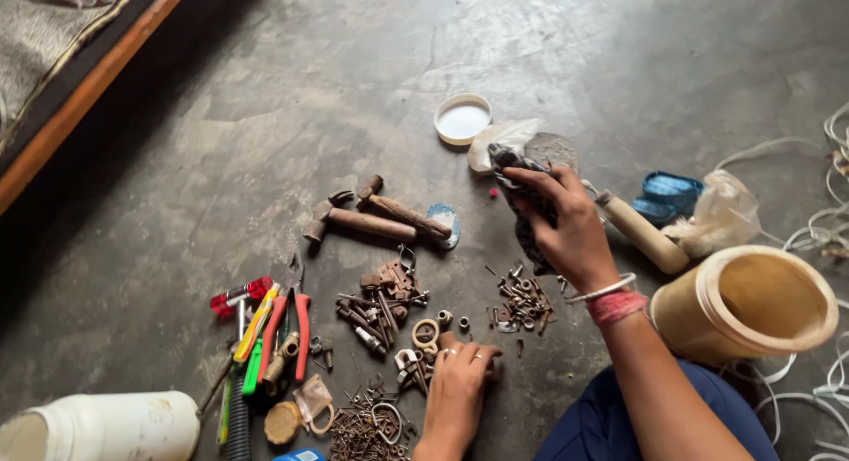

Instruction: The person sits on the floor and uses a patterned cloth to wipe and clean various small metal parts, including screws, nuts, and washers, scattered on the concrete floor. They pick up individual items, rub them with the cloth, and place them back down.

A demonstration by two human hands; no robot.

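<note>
My right hand [566,227] is raised over the floor and grips a dark crumpled bag [522,196] that hangs below the fingers. Bangles and a red thread sit on that wrist. Under it lies a small heap of rusty nuts and washers [522,302]. My left hand [455,386] rests low on the floor, fingers curled down onto small metal parts [424,342] such as rings and clamps. Whether it holds one of them is hidden.
Two rusty hammers [371,215] lie ahead. Screwdrivers and red-handled pliers [265,337] sit at left, nails [363,430] near me. A white jar [106,426] lies on its side, a tan open jar [752,306] at right, a white lid [462,120], a wooden handle [641,234], white cords [827,240].
</note>
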